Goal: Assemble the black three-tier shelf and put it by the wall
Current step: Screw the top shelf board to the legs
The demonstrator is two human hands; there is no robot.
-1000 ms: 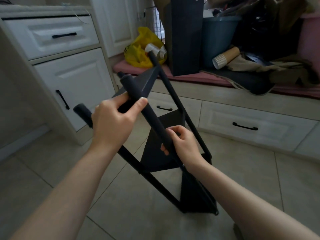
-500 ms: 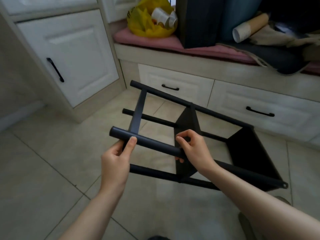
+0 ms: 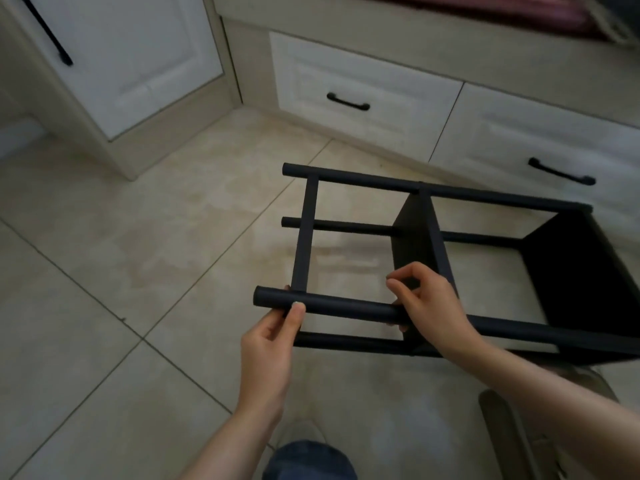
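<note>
Tipped over from the steep lean it had a second earlier, the black three-tier shelf [image 3: 426, 237] lay on its side, roughly level and held clear of the tile floor [image 3: 138, 271], with both hands on the same near pole [image 3: 346, 308] as before.

Far to the left of the fingers [image 3: 400, 277], and beyond them, stood a white cabinet door [image 3: 138, 57] with a long black handle [image 3: 47, 29]. The left hand [image 3: 270, 344] held the near pole close to its open end. Its thumb [image 3: 298, 311] pressed on the near face and the other fingers reached behind, only a tip showing over the top, so the pole was pinched between them. Just right of that thumb a crossbar [image 3: 304, 233] ran away to the far pole [image 3: 381, 181].

Further right, the right hand [image 3: 433, 306] gripped the same pole where the middle tier [image 3: 412, 244] met it. Its fingers were curled round the tube, with forefinger and thumb bent into a loop above it. Beyond those fingers two white drawers [image 3: 363, 95] with black pulls sat below a counter [image 3: 415, 36] that carried a red cushion [image 3: 519, 12]. To the right of the right hand the end tier [image 3: 581, 271] showed as a dark panel running off the frame edge. Below the fingers, at the bottom edge, a knee in blue denim [image 3: 308, 459] was in view.
</note>
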